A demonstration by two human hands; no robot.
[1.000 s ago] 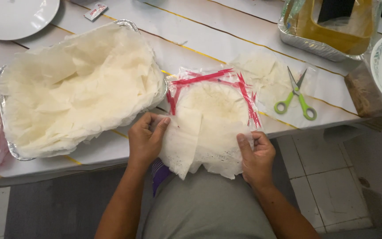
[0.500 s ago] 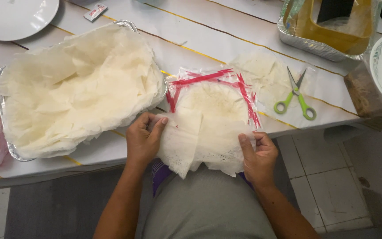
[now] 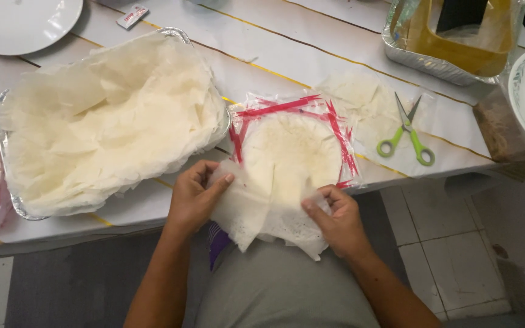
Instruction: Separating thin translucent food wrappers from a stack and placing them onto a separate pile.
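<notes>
A stack of thin round white wrapper sheets lies on a clear plastic bag with red stripes at the table's near edge. Loose cut pieces of sheet hang over the edge toward my lap. My left hand rests on the left piece, fingers pressing it flat. My right hand pinches the edge of a sheet at the lower right of the stack.
A foil tray heaped with cut wrapper pieces sits left. Green-handled scissors lie on the right over more sheets. A second foil tray with a yellow container stands far right; white plates at the corners.
My right hand has shifted slightly left along the sheet edge and pinched it. My left hand has barely moved.
</notes>
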